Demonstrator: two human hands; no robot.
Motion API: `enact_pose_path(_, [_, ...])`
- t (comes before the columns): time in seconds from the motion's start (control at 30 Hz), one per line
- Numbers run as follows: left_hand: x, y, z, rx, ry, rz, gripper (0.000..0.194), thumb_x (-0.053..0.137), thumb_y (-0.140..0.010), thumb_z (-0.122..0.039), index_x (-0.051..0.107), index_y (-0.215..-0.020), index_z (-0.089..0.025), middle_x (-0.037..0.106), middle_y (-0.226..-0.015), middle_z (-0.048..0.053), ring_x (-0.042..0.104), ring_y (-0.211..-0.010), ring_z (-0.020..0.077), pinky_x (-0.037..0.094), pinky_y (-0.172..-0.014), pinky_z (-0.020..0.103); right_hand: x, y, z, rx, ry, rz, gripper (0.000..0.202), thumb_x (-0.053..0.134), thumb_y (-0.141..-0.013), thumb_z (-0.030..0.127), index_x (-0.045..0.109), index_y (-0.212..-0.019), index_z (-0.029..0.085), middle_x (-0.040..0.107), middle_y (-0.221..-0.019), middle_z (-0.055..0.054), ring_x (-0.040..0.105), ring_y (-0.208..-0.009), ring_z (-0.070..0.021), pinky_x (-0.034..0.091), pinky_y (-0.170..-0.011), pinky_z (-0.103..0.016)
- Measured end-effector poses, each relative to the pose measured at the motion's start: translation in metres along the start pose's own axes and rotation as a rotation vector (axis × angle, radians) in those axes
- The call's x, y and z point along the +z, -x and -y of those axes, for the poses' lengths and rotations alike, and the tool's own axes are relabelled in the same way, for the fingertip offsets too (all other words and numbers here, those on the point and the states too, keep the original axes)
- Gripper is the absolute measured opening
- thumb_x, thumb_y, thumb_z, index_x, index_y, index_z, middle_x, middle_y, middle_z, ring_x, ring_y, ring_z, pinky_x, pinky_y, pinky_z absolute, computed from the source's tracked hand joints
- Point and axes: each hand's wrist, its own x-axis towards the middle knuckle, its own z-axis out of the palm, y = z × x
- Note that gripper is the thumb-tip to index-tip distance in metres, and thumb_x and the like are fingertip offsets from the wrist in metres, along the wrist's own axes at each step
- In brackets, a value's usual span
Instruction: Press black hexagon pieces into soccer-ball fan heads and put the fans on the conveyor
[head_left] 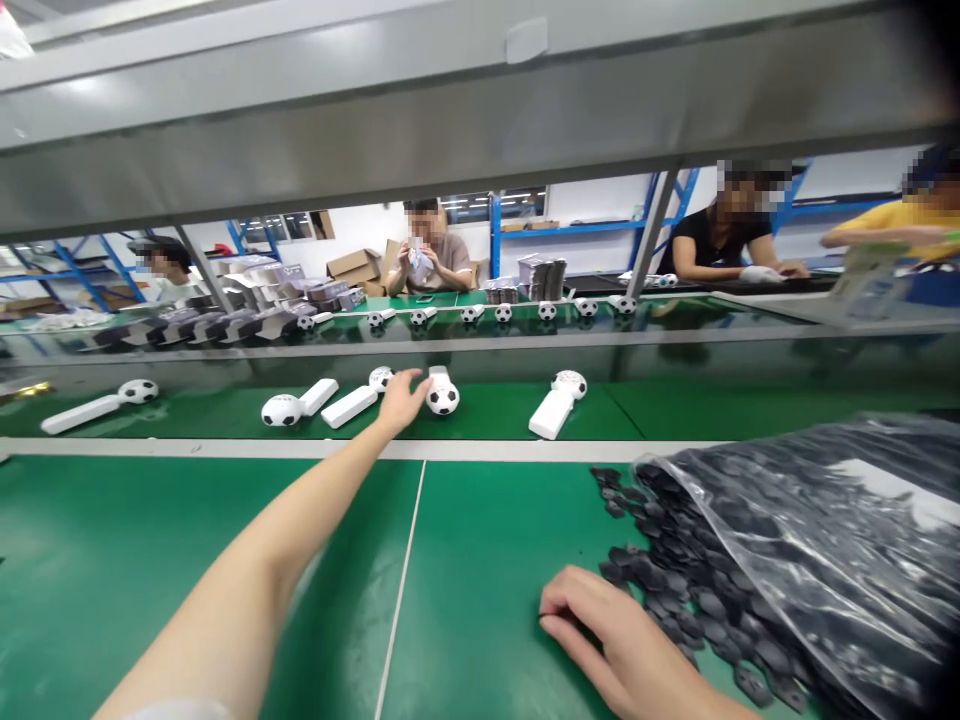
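Spread apart, thumb and fingers of the bare left hand [403, 402] grip nothing; they reach over the green conveyor belt [495, 410] right beside a white plastic unit with a black-and-white football-shaped head [442, 398], though contact is too indistinct to confirm. A matching white oblong unit [349, 407] lies just on the other side, its ball partly behind the fingers. Near the green tabletop [487, 530], the bare right hand [600, 630] has thumb and forefinger almost meeting around a dark sliver, perhaps one of the small flat black pieces [667, 580] heaped by the clear plastic bag [825, 520]; I cannot tell whether it is held. A sideways nudge could roll the rounded head away, a low wrist could knock the neighbouring unit, and a brushing forearm could scatter the heap
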Motion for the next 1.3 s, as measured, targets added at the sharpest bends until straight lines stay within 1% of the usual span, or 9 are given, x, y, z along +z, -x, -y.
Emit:
enact_pose_path(0.13, [-0.050,-0.015,0.059,-0.148,-0.202,-0.057,0.038,0.051,-0.084,-0.033,0.046,-0.117,-0.016,0.045,-0.124,0.010,0.045,-0.111,0.0256,0.037,-0.092,0.049,0.001,-0.003,-0.007,-0.008,0.007,0.011,0.016,0.034,-0.090,0.024,0.048,-0.085,0.021,0.055,-0.083,-0.002,0.052,-0.077,-0.0141,0.044,-0.069,-0.027])
enact_pose_path(0.3, [-0.099,-0.003,0.130,-0.337,-0.321,0.113,0.031,0.051,-0.085,-0.030,0.050,-0.111,-0.014,0.053,-0.112,0.009,0.054,-0.097,0.0209,0.047,-0.081,0.042,0.001,-0.008,-0.011,-0.013,0.006,-0.020,0.015,0.035,-0.090,0.024,0.050,-0.090,0.023,0.056,-0.087,-0.003,0.053,-0.080,-0.0142,0.044,-0.071,-0.028])
enact_pose_path(0.47, [-0.119,0.015,0.149,-0.325,-0.306,0.270,0.030,0.060,-0.076,-0.035,0.058,-0.096,-0.013,0.061,-0.086,0.006,0.060,-0.079,0.0216,0.048,-0.070,0.039,0.000,-0.008,-0.007,-0.025,0.026,-0.058,0.015,0.038,-0.089,0.023,0.053,-0.090,0.022,0.058,-0.086,-0.003,0.053,-0.079,-0.0150,0.044,-0.071,-0.029])
enact_pose_path(0.63, [-0.138,0.043,0.103,-0.250,-0.287,0.397,0.045,0.062,-0.057,-0.049,0.063,-0.087,-0.016,0.056,-0.057,0.003,0.059,-0.052,0.0254,0.044,-0.050,0.037,-0.004,-0.009,-0.003,-0.037,0.017,-0.091,0.015,0.040,-0.088,0.023,0.055,-0.086,0.021,0.058,-0.083,-0.003,0.053,-0.077,-0.0147,0.044,-0.071,-0.028])
enact_pose_path(0.77, [-0.141,0.098,0.036,0.065,-0.181,0.695,0.058,0.058,-0.061,-0.047,0.054,-0.110,-0.016,0.059,-0.089,0.006,0.058,-0.059,0.0187,0.046,-0.050,0.028,-0.004,-0.009,-0.004,-0.060,-0.010,-0.121,0.015,0.042,-0.088,0.024,0.056,-0.085,0.019,0.059,-0.082,-0.004,0.053,-0.077,-0.0140,0.044,-0.072,-0.027])
enact_pose_path(0.87, [-0.136,0.130,-0.011,0.239,-0.179,0.778,0.060,0.065,-0.056,-0.042,0.054,-0.112,-0.022,0.057,-0.093,0.006,0.058,-0.071,0.0215,0.046,-0.061,0.030,-0.003,-0.008,-0.006,-0.080,-0.035,-0.162,0.014,0.043,-0.087,0.023,0.056,-0.084,0.018,0.059,-0.083,-0.004,0.054,-0.078,-0.0133,0.045,-0.072,-0.026])
enact_pose_path(1.03, [-0.116,0.152,-0.061,0.458,-0.190,0.789,0.054,0.056,-0.061,-0.064,0.059,-0.091,-0.019,0.059,-0.090,0.009,0.056,-0.085,0.0273,0.044,-0.071,0.033,-0.004,-0.001,-0.007,-0.091,-0.064,-0.241,0.010,0.045,-0.086,0.020,0.055,-0.086,0.018,0.060,-0.085,-0.003,0.054,-0.081,-0.0132,0.044,-0.075,-0.027])
enact_pose_path(1.17, [-0.093,0.172,-0.082,0.287,-0.068,0.740,0.066,0.041,-0.073,-0.064,0.041,-0.120,-0.018,0.060,-0.101,0.011,0.059,-0.084,0.0264,0.044,-0.068,0.032,-0.007,0.002,-0.004,-0.075,-0.100,-0.302,0.008,0.048,-0.085,0.020,0.056,-0.085,0.019,0.060,-0.085,-0.002,0.055,-0.080,-0.0131,0.044,-0.075,-0.027])
enact_pose_path(1.3, [-0.076,0.185,-0.100,0.369,-0.050,0.674,0.076,0.037,-0.076,-0.064,0.020,-0.136,-0.022,0.052,-0.122,0.012,0.054,-0.102,0.0312,0.043,-0.078,0.037,-0.012,0.000,-0.002,-0.033,-0.151,-0.391,0.005,0.051,-0.083,0.020,0.056,-0.081,0.018,0.059,-0.080,-0.001,0.053,-0.075,-0.0120,0.043,-0.070,-0.026])
